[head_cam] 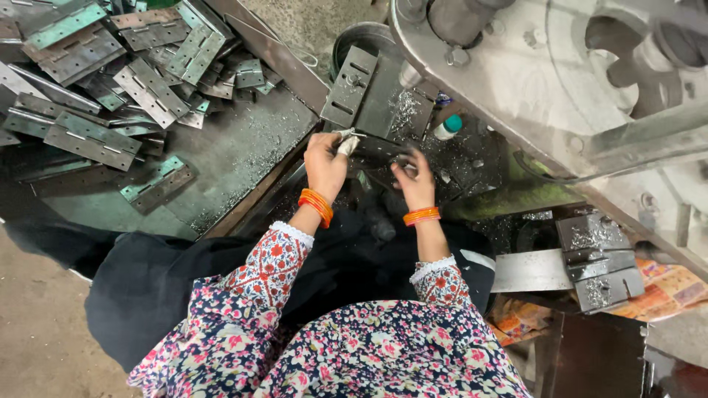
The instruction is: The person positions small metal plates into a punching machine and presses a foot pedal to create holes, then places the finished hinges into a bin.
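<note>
Seen from the head camera looking down, the left hand (325, 163) is closed around a small pale piece at one end of a dark metal plate (376, 151), which lies directly ahead of both hands under the press with its long axis running left to right, while the right hand (414, 180) rests its curled fingers on the plate's other end, so the two hands are about equally near. The plate's outline is lost in shadow and metal shavings, what the pale piece is cannot be made out, and the grey press frame (531, 81) cuts off everything beyond; a pile of hinge plates (110, 81) lies well apart on the desk (236, 147) to the left.

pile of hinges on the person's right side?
No, the pile of hinges lies on the tray to the person's left, beyond the left hand; only a small stack of plates sits on the right.
</note>
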